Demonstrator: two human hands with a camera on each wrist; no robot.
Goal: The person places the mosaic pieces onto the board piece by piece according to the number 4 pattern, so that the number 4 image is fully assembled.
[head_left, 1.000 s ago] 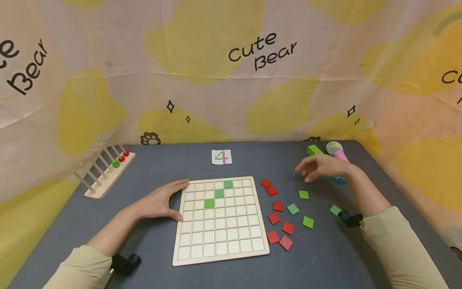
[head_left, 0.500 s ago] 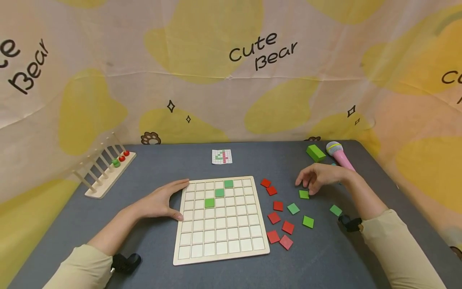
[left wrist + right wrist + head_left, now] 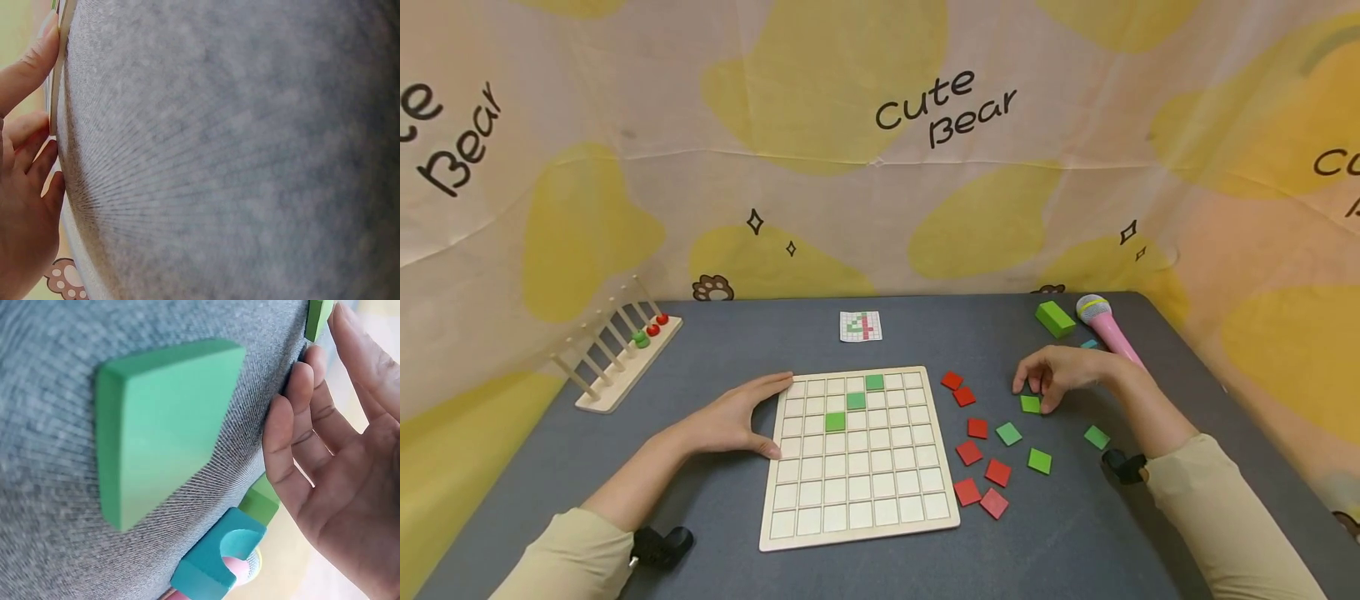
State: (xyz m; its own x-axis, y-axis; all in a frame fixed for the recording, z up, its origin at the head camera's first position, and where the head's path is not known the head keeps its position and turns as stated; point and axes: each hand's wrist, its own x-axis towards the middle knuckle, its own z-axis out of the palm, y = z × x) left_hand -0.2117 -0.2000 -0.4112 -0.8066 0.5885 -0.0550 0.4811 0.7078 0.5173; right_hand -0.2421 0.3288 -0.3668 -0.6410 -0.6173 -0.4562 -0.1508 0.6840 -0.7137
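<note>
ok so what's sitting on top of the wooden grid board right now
Three green tiles lie in a diagonal on the wooden grid board; its other squares look bare. The left hand rests against its left edge, thumb on the near corner, covering little of it.

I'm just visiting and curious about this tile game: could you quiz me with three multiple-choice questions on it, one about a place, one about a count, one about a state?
1. Where do the loose red tiles lie?
A. Right of the board
B. On the peg rack
C. On the pattern card

2. How many green tiles sit on the board?
A. One
B. Three
C. Six

3. What is the left hand doing?
A. Lifting a tile
B. Resting against the board's left edge
C. Holding the microphone

Answers:
1 A, they are scattered on the cloth beside its right edge.
2 B, three green squares run diagonally.
3 B, its fingers lie along that edge.
</note>
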